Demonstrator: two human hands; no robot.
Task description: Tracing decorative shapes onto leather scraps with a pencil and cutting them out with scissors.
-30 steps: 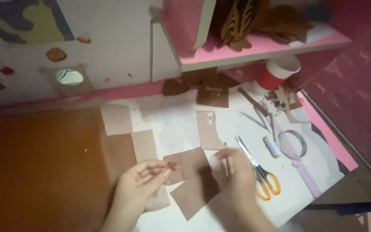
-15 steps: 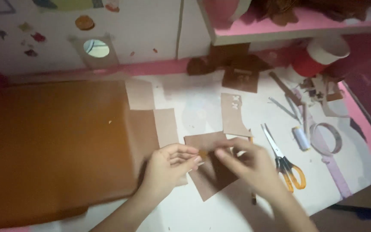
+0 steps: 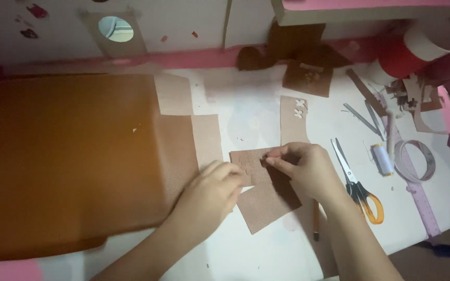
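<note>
The left hand pressed down the brown leather piece, fingers curled; the right hand pinched its top edge beside the scissors

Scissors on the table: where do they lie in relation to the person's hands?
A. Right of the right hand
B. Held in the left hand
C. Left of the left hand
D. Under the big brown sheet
A: the scissors lie flat on the table, orange handles toward the viewer, just right of the right hand.

Small brown leather piece, flat and slightly askew on the white tabletop, near orange-handled scissors.
</note>
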